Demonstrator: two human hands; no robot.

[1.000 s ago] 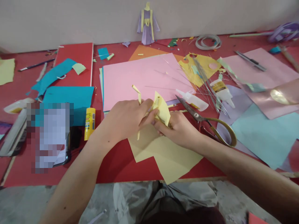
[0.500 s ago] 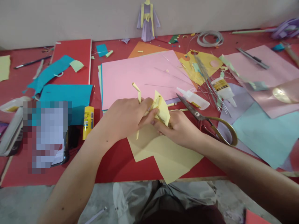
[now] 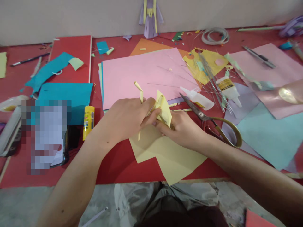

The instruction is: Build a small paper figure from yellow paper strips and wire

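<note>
Both hands meet above a yellow sheet of paper [image 3: 175, 164] near the table's front edge. Between them is a small yellow paper figure [image 3: 165, 108], with a rolled tube at its top and a thin bent paper limb [image 3: 138, 86] sticking out past my left hand [image 3: 132, 115]. The fingers of that hand are closed on the figure from the left. My right hand [image 3: 184, 127] pinches its lower right side, the thumb almost touching the left fingertips. Part of the figure is hidden behind the fingers.
Scissors [image 3: 205, 118] lie open just right of my right hand, beside glue bottles [image 3: 197, 97] and thin wires [image 3: 210, 74]. A pink paper stack [image 3: 139, 72] lies beyond the hands. At left are a glue stick [image 3: 88, 123] and a blurred-out phone [image 3: 63, 154]. A purple paper doll [image 3: 150, 23] leans on the wall.
The view has shifted slightly, so the doll's head is now cut off at the top. Both hands keep the same hold on the paper figure, with hardly any movement.
</note>
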